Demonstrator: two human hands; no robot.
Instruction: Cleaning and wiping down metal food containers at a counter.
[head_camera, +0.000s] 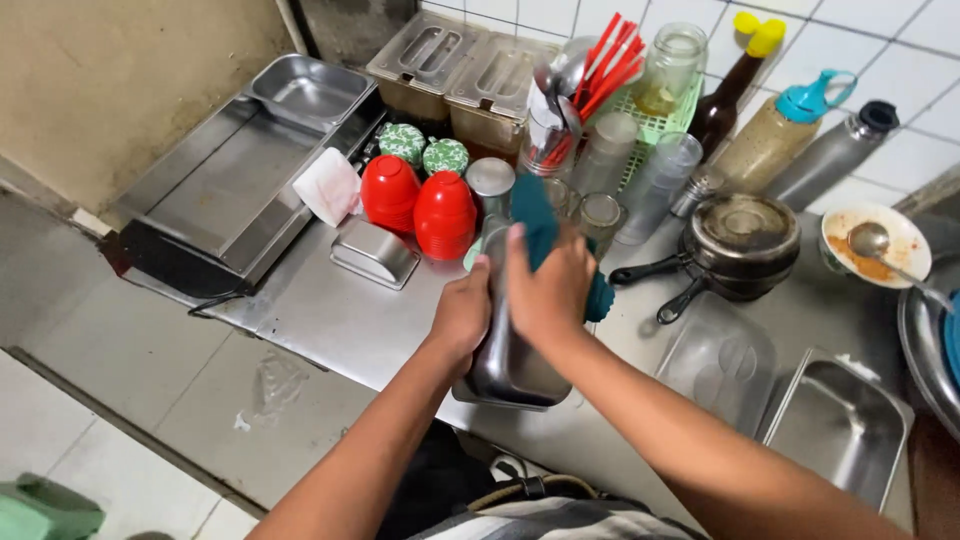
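Two hands work a steel pan at a crowded kitchen tabletop (330, 310)

Tilted on edge above the tabletop, the steel pan (510, 365) is clamped by the left hand (462, 312) so the right hand (548, 290) can press a teal cloth (535, 225) against it; red cups (420, 205) sit upturned behind

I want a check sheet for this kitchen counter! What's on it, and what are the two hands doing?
Surface: steel counter, looks wet.
Job's things: steel pan, held on edge; teal cloth pressed on it.
Clutter: two red cups upside down, glasses, red chopsticks, stacked skillets, dirty bowl with spoon, bottles, empty steel trays.
Hands: left hand grips the pan; right hand holds the cloth.
Cables: nothing seen.
Surroundings: white tiled wall, grey floor.
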